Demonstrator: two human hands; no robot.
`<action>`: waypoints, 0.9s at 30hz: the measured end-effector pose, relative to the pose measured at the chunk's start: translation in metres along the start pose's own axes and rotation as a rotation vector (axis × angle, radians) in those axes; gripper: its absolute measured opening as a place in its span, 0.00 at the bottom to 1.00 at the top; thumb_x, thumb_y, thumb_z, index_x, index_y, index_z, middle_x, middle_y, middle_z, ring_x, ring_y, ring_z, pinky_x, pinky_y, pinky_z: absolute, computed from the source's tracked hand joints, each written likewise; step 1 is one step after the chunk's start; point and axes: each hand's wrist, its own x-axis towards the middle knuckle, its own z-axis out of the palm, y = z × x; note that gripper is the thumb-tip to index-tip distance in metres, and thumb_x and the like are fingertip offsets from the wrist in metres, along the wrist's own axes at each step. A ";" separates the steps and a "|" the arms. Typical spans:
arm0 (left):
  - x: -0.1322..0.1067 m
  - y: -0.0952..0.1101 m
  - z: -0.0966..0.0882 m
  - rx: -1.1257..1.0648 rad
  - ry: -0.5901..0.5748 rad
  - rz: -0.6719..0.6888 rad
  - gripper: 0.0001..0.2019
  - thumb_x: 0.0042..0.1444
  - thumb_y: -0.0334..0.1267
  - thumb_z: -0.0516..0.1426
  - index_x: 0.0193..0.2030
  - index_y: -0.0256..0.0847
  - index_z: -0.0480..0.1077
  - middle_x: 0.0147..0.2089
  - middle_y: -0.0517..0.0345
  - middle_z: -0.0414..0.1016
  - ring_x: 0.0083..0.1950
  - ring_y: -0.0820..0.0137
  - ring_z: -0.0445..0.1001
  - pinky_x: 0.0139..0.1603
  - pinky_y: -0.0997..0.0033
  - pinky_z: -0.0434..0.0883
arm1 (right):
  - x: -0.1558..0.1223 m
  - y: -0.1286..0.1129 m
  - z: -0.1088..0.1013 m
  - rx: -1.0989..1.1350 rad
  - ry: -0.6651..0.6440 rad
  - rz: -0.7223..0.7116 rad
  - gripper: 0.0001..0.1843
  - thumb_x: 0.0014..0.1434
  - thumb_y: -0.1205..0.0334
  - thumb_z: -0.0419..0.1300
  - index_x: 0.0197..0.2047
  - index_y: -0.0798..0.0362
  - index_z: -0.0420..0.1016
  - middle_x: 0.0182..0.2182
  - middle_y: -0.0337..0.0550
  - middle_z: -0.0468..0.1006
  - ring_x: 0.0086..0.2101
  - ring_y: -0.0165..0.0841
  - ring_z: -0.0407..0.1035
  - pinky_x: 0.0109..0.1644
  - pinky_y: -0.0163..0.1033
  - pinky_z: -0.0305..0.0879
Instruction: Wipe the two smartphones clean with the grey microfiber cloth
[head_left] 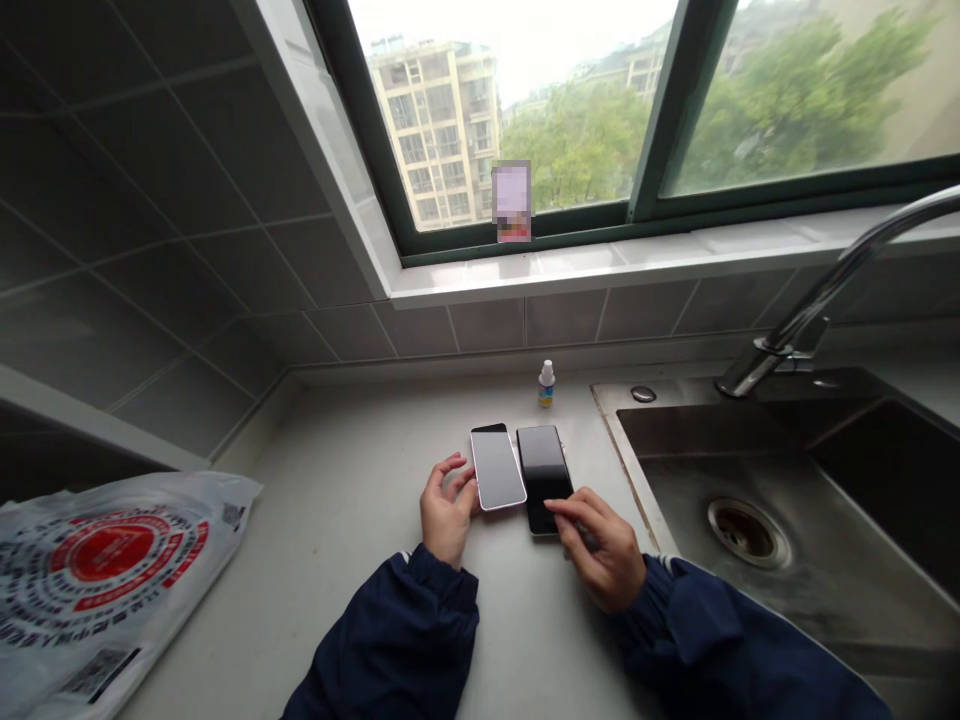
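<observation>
Two phones lie side by side on the pale countertop. The left one is a light-edged phone (pixel 499 470) with a grey, reflecting screen. The right one is a black phone (pixel 541 460) with a dark screen. My left hand (pixel 448 512) is at the left edge of the light-edged phone, its bent fingers apart; I cannot tell how firmly it touches. Over the lower part of the black phone, my right hand (pixel 600 548) has its fingers drawn together, the fingertips at the screen. Anything between them is too small to make out.
A small white-capped bottle (pixel 547 386) stands behind the phones. On the right are a steel sink (pixel 675 480) and a curved faucet (pixel 810 290). A printed plastic bag (pixel 112 570) lies at the left. A window (pixel 570 130) is above the back wall.
</observation>
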 end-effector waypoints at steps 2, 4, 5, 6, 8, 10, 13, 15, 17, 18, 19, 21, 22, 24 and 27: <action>-0.002 0.003 0.001 -0.013 -0.012 -0.028 0.19 0.49 0.41 0.65 0.46 0.42 0.66 0.69 0.44 0.58 0.56 0.58 0.75 0.38 0.69 0.78 | 0.000 -0.002 -0.001 0.036 0.012 -0.010 0.13 0.66 0.66 0.54 0.48 0.50 0.78 0.32 0.42 0.70 0.28 0.31 0.69 0.32 0.36 0.68; -0.002 0.005 0.001 -0.013 -0.021 -0.044 0.20 0.49 0.42 0.66 0.46 0.43 0.65 0.68 0.45 0.59 0.56 0.58 0.75 0.37 0.69 0.78 | 0.000 -0.004 -0.002 0.065 0.021 -0.021 0.13 0.65 0.67 0.54 0.48 0.50 0.78 0.31 0.41 0.70 0.28 0.30 0.68 0.31 0.36 0.67; -0.002 0.005 0.000 -0.007 -0.024 -0.049 0.21 0.48 0.43 0.66 0.47 0.43 0.65 0.67 0.44 0.61 0.56 0.58 0.75 0.37 0.69 0.78 | 0.000 -0.004 -0.002 0.077 0.023 -0.026 0.13 0.65 0.67 0.55 0.49 0.50 0.77 0.31 0.41 0.70 0.28 0.30 0.68 0.31 0.36 0.67; -0.001 0.005 -0.001 0.003 -0.027 -0.053 0.22 0.48 0.43 0.66 0.48 0.43 0.65 0.64 0.43 0.65 0.55 0.58 0.76 0.37 0.69 0.78 | 0.000 -0.005 -0.002 0.088 0.023 -0.030 0.13 0.65 0.68 0.55 0.49 0.50 0.77 0.30 0.41 0.70 0.27 0.30 0.68 0.30 0.36 0.66; 0.003 0.004 -0.003 0.036 -0.032 -0.048 0.25 0.46 0.42 0.67 0.49 0.42 0.65 0.57 0.43 0.71 0.51 0.60 0.77 0.38 0.68 0.78 | -0.002 -0.005 -0.002 0.108 0.017 -0.038 0.13 0.65 0.69 0.55 0.49 0.50 0.77 0.30 0.41 0.69 0.27 0.30 0.68 0.30 0.36 0.66; 0.006 0.003 -0.005 0.079 -0.035 -0.023 0.26 0.44 0.41 0.69 0.49 0.42 0.66 0.54 0.45 0.72 0.47 0.64 0.78 0.42 0.66 0.77 | -0.004 -0.007 -0.002 0.124 0.008 -0.042 0.13 0.65 0.69 0.55 0.49 0.50 0.77 0.30 0.41 0.69 0.28 0.30 0.68 0.30 0.36 0.65; 0.009 0.003 -0.005 0.142 -0.039 0.033 0.26 0.41 0.39 0.70 0.48 0.42 0.68 0.57 0.47 0.69 0.44 0.67 0.77 0.48 0.64 0.75 | -0.007 -0.008 -0.001 0.140 -0.006 -0.050 0.13 0.65 0.70 0.55 0.49 0.51 0.77 0.33 0.43 0.71 0.30 0.31 0.69 0.32 0.37 0.66; 0.009 0.003 -0.005 0.171 -0.048 0.063 0.26 0.40 0.39 0.70 0.48 0.42 0.69 0.57 0.47 0.69 0.44 0.68 0.76 0.49 0.63 0.75 | -0.007 -0.009 0.000 0.149 -0.015 -0.058 0.13 0.64 0.70 0.55 0.49 0.50 0.77 0.33 0.44 0.71 0.32 0.32 0.69 0.33 0.37 0.66; 0.009 0.003 -0.005 0.187 -0.059 0.078 0.26 0.40 0.38 0.70 0.48 0.42 0.69 0.57 0.48 0.69 0.44 0.68 0.76 0.49 0.64 0.75 | -0.007 -0.010 0.001 0.156 -0.023 -0.064 0.13 0.64 0.70 0.55 0.49 0.50 0.77 0.33 0.44 0.71 0.32 0.32 0.69 0.33 0.37 0.66; 0.009 0.003 -0.005 0.189 -0.064 0.079 0.27 0.40 0.38 0.70 0.48 0.42 0.69 0.57 0.48 0.69 0.43 0.68 0.76 0.48 0.64 0.75 | -0.007 -0.010 0.002 0.158 -0.026 -0.067 0.13 0.64 0.70 0.55 0.49 0.51 0.77 0.33 0.44 0.71 0.31 0.32 0.69 0.33 0.37 0.66; 0.009 0.004 -0.006 0.189 -0.069 0.075 0.27 0.40 0.39 0.70 0.48 0.42 0.68 0.57 0.48 0.69 0.43 0.69 0.75 0.47 0.65 0.75 | -0.007 -0.009 0.002 0.160 -0.030 -0.069 0.13 0.64 0.70 0.55 0.49 0.51 0.77 0.33 0.44 0.71 0.31 0.31 0.68 0.32 0.37 0.66; 0.010 0.004 -0.007 0.179 -0.079 0.059 0.29 0.40 0.39 0.71 0.49 0.42 0.67 0.57 0.48 0.68 0.41 0.70 0.75 0.46 0.66 0.75 | -0.007 -0.008 0.002 0.161 -0.035 -0.074 0.13 0.64 0.70 0.55 0.48 0.51 0.77 0.33 0.44 0.71 0.31 0.31 0.68 0.32 0.37 0.65; 0.010 0.005 -0.008 0.171 -0.082 0.047 0.30 0.39 0.39 0.71 0.50 0.42 0.67 0.58 0.48 0.67 0.40 0.71 0.75 0.46 0.66 0.74 | -0.007 -0.007 0.002 0.161 -0.037 -0.074 0.13 0.64 0.70 0.55 0.48 0.51 0.77 0.33 0.44 0.71 0.30 0.31 0.68 0.32 0.37 0.65; 0.010 0.006 -0.009 0.147 -0.092 0.014 0.33 0.38 0.39 0.72 0.52 0.42 0.65 0.59 0.47 0.65 0.38 0.73 0.75 0.47 0.65 0.74 | -0.007 -0.006 0.003 0.160 -0.038 -0.073 0.14 0.63 0.70 0.55 0.48 0.51 0.77 0.32 0.43 0.71 0.30 0.32 0.68 0.32 0.37 0.65; 0.009 0.009 -0.010 0.103 -0.117 -0.064 0.39 0.38 0.39 0.72 0.57 0.43 0.60 0.55 0.47 0.68 0.37 0.73 0.75 0.43 0.66 0.75 | -0.008 -0.005 0.002 0.160 -0.035 -0.067 0.14 0.63 0.70 0.56 0.49 0.51 0.77 0.32 0.43 0.71 0.30 0.32 0.68 0.32 0.37 0.65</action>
